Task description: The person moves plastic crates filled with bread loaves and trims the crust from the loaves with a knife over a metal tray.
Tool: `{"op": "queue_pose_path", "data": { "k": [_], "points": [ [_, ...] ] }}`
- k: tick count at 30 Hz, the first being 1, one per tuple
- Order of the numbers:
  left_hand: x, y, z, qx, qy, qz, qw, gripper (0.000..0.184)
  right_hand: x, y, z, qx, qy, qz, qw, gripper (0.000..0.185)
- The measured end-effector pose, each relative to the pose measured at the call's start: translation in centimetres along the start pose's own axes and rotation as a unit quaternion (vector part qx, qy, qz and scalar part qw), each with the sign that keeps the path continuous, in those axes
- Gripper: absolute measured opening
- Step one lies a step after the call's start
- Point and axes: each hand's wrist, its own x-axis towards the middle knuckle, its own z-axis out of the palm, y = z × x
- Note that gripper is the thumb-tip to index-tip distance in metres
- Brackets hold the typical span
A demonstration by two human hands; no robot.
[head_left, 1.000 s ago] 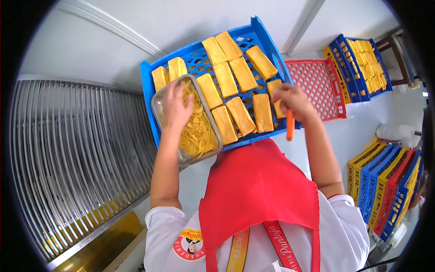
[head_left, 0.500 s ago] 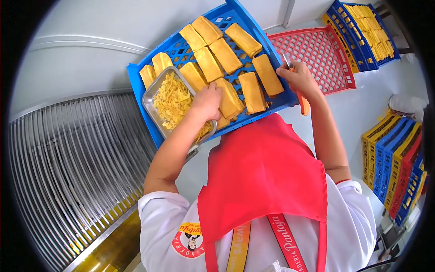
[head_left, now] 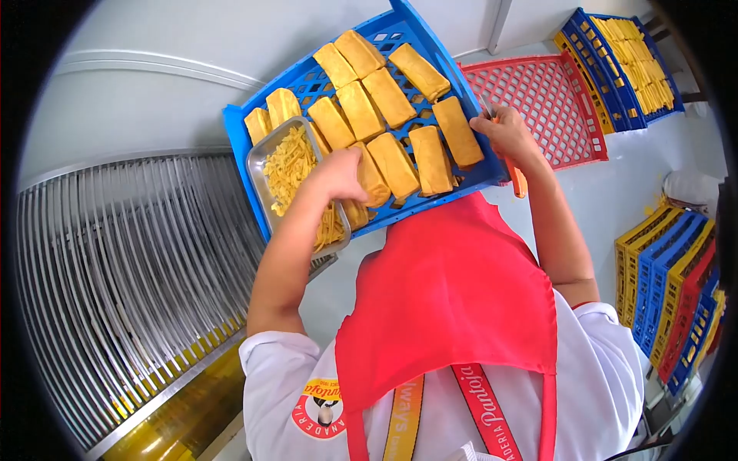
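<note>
Several yellow rectangular blocks lie in a blue crate (head_left: 421,29) with a lattice floor. My left hand (head_left: 338,175) is curved around one yellow block (head_left: 370,178) near the crate's front edge, its fingers on the block. Under my left wrist sits a metal tray (head_left: 264,183) of yellow strips (head_left: 289,165), partly covered by my forearm. At the crate's right edge, my right hand (head_left: 503,134) is closed on an orange-handled knife (head_left: 520,183), with its blade pointing up past the fingers.
A red crate (head_left: 538,73) lies right of the blue one. Beyond it, blue and yellow crates (head_left: 611,84) hold more yellow pieces. Stacked crates (head_left: 661,269) stand at the lower right. Metal racks (head_left: 138,292) fill the left side, and a pale wall (head_left: 154,46) runs behind.
My left hand has moved from the strips in the tray to a yellow block at the front. My right hand now has the knife blade pointing up, and the blocks around my left hand have shifted.
</note>
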Motion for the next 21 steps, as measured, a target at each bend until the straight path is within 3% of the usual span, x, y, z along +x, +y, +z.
{"op": "queue_pose_path", "data": {
  "k": [5, 16, 18, 20, 21],
  "points": [
    [1.6, -3.3, -1.4, -0.101, -0.038, 0.011, 0.994, 0.081, -0.1, 0.0, 0.0, 0.005, 0.0, -0.007, 1.0, 0.034],
    [1.3, -1.3, -0.3, -0.027, -0.043, 0.021, 0.998, 0.085, -0.2, 0.6, 0.4, 0.016, 0.02, -0.032, 0.999, 0.028],
    [0.9, -0.2, 2.0, 0.054, 0.004, 0.029, 0.998, 0.092, -0.7, -0.2, -0.1, 0.023, 0.007, -0.008, 1.0, 0.034],
    [-0.8, 1.9, 3.0, 0.012, 0.045, 0.014, 0.999, 0.083, -0.9, -0.4, -0.5, 0.03, -0.007, 0.016, 0.999, 0.041],
    [-0.1, 1.9, 3.4, 0.013, 0.046, 0.013, 0.999, 0.083, -0.8, -0.2, -0.7, 0.111, -0.012, 0.033, 0.993, 0.045]
  ]
}}
